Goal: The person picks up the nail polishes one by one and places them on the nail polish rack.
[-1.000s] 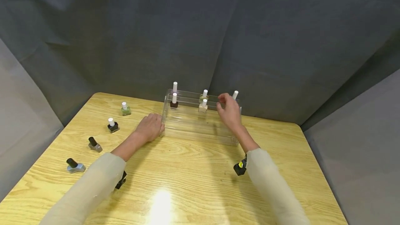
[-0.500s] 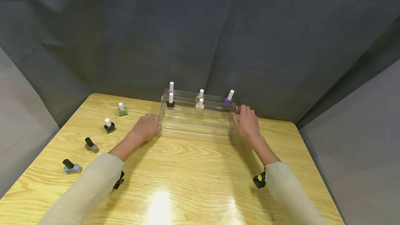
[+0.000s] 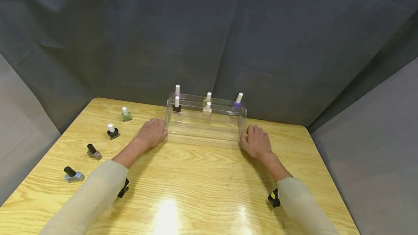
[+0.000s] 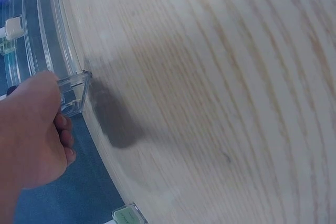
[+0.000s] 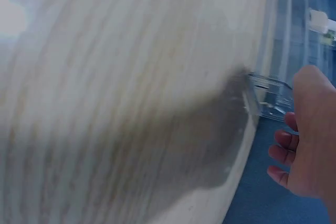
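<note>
A clear stepped display rack [image 3: 204,141] stands at the back of the table. My left hand [image 3: 152,132] holds its left end; in the left wrist view the thumb lies over the clear side panel and the fingers curl outside it. At the right end my right hand [image 3: 257,142] grips the other side panel low down, fingers curled. On the top tier stand nail polish bottles: a mauve one at left, a yellowish one [image 3: 207,100] in the middle, a purple one [image 3: 237,104] at right. The tier below carries a dark bottle [image 3: 176,108] and a cream bottle [image 3: 207,111].
Down the table's left side stand a green nail polish bottle [image 3: 126,116], a black one [image 3: 113,133], a grey one [image 3: 94,153] with a black cap and a light blue one [image 3: 74,177]. A dark curtain [image 3: 156,39] hangs behind the table [image 3: 196,184].
My right hand has left the purple bottle on the top tier and moved right and down to the rack's right end. The left hand stays at the left end.
</note>
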### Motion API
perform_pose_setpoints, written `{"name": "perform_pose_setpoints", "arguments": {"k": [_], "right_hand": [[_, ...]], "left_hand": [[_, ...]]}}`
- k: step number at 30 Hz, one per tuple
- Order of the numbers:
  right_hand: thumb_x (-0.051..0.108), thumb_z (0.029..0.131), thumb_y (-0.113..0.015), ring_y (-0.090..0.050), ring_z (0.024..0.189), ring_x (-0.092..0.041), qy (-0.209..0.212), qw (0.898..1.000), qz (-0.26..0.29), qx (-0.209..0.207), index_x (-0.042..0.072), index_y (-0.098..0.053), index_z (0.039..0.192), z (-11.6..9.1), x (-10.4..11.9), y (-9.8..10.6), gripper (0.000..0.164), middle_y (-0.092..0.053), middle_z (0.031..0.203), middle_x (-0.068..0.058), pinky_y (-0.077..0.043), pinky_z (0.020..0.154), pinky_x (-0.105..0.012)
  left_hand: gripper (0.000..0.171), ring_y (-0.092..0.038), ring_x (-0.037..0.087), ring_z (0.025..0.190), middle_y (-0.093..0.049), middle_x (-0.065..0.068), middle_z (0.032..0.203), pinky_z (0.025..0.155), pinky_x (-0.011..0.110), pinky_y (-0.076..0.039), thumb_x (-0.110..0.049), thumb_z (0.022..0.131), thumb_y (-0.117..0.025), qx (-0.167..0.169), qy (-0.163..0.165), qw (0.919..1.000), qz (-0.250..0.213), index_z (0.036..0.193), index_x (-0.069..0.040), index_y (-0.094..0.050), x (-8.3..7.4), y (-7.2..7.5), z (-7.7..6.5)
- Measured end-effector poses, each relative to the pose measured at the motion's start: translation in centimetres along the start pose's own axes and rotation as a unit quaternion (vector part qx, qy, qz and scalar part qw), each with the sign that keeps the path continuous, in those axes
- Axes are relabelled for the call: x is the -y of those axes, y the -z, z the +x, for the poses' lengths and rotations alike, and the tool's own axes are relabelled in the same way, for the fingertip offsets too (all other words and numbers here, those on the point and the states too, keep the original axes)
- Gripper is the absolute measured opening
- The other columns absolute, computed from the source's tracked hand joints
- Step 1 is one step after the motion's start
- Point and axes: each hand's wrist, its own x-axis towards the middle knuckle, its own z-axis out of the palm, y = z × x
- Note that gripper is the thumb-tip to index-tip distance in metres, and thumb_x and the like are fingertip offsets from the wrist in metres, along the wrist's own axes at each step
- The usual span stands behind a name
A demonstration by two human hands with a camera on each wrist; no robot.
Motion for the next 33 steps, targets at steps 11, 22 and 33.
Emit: {"name": "perform_pose_setpoints", "arguments": {"k": [11, 22, 33], "right_hand": [[0.031, 0.094, -0.040, -0.043, 0.085, -0.032, 0.020, 1.000, -0.023, 0.007, 0.006, -0.040, 0.088, 0.1, -0.3, -0.5, 0.025, -0.042, 0.086, -0.010, -0.031, 0.074, -0.048], [0.030, 0.095, -0.038, -0.043, 0.086, -0.032, 0.032, 0.999, -0.033, 0.010, 0.008, -0.038, 0.085, 0.1, -0.4, -0.5, 0.025, -0.042, 0.085, -0.009, -0.029, 0.083, -0.051], [0.030, 0.095, -0.039, -0.043, 0.089, -0.033, 0.022, 0.999, -0.043, 0.011, 0.007, -0.040, 0.085, 0.2, 0.2, -0.8, 0.026, -0.042, 0.086, -0.010, -0.030, 0.078, -0.048]], "left_hand": [[0.037, -0.044, 0.032, 0.095, -0.050, 0.018, 0.104, 0.082, 0.046, -0.038, -0.028, 0.096, -0.034, 0.002, -0.007, 1.0000, -0.001, 0.111, 0.004, -0.045, -0.2, 0.1, 0.3], [0.036, -0.044, 0.032, 0.094, -0.050, 0.017, 0.102, 0.081, 0.046, -0.037, -0.030, 0.096, -0.035, 0.000, -0.006, 1.0000, -0.001, 0.109, 0.003, -0.046, -0.1, 0.2, 0.3], [0.036, -0.044, 0.028, 0.083, -0.045, 0.011, 0.087, 0.067, 0.041, -0.039, -0.036, 0.096, -0.043, -0.032, -0.003, 0.9994, -0.016, 0.097, -0.001, -0.046, -0.3, 3.1, -1.3]]}}
